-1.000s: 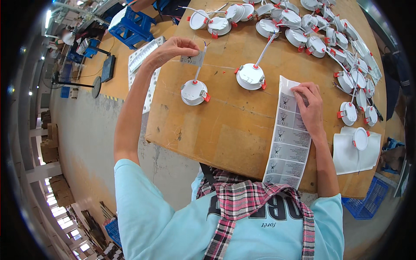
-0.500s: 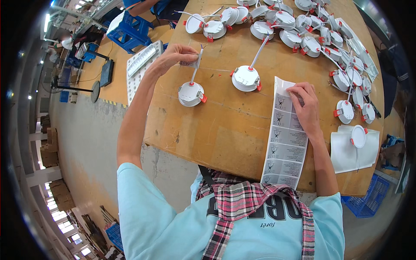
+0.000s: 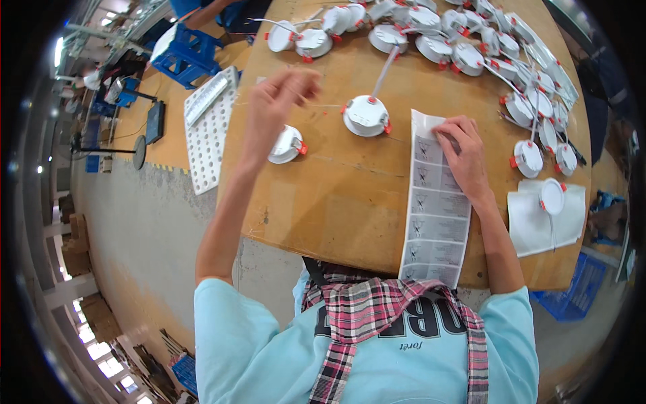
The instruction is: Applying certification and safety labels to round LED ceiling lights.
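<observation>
My right hand [image 3: 465, 153] pinches the upper right edge of a long sheet of grey printed labels [image 3: 437, 214], which runs down to the table's near edge. Blurred by motion, my left hand [image 3: 284, 91] hovers above a round white downlight [image 3: 286, 145] with red clips. The wrist covers part of that lamp, and whether the fingers hold anything is unclear. Between the hands sits a second downlight [image 3: 367, 117], its white cable pointing away from me.
Many more downlights [image 3: 434, 48] crowd the far and right parts of the table [image 3: 316, 202]. One lamp [image 3: 552, 196] rests on white sheets [image 3: 522, 229] at the right. To the left are a perforated white board [image 3: 205, 158] and blue stools [image 3: 185, 57]; a blue crate [image 3: 572, 289] sits below right.
My left hand has come away from the left downlight's cable, which it held near the tip, and moved nearer to me. My right hand stays on the label sheet. The whole view has shifted slightly.
</observation>
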